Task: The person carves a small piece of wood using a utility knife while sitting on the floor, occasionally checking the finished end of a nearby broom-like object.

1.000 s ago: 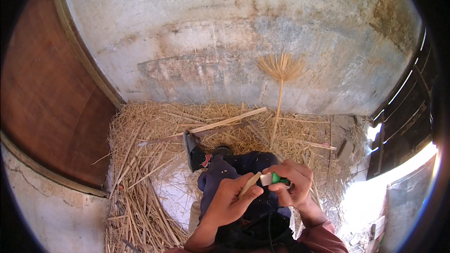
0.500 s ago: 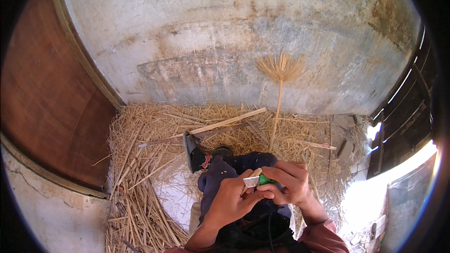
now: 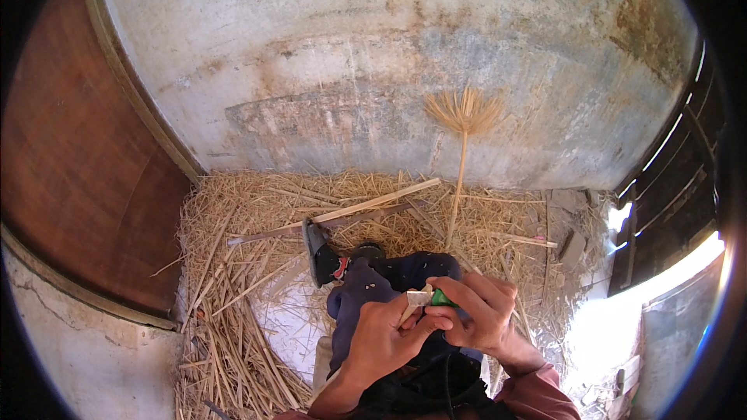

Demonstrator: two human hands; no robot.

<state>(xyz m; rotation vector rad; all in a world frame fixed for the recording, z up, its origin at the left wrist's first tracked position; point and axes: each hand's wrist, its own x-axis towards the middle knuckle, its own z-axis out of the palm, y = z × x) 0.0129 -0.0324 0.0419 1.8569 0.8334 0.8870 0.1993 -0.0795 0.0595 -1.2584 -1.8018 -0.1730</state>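
My right hand [image 3: 481, 313] is closed around the green handle [image 3: 443, 299] of a short knife. Its flat, pale metal blade [image 3: 419, 298] points left, toward my other hand. My left hand [image 3: 383, 336] is closed on a thin pale strip of wood or bamboo [image 3: 408, 311], which lies against the blade. The strip passes under my left fingers, and a pale length shows by the left wrist. Where exactly the edge meets the strip is too small to make out. Both hands are close together above my lap, over dark trousers [image 3: 362, 289].
Straw and shavings [image 3: 373, 183] cover the floor, with a heap of long split strips [image 3: 241, 342] at the left. Longer sticks [image 3: 373, 203] lie beyond my shoe [image 3: 320, 255]. A straw-headed broom [image 3: 461, 157] leans on the stained wall [image 3: 334, 54]. A brown door panel [image 3: 93, 148] stands left.
The strip has shifted back toward me through my left hand, and a pale length now shows by my left wrist. The knife blade has turned slightly.
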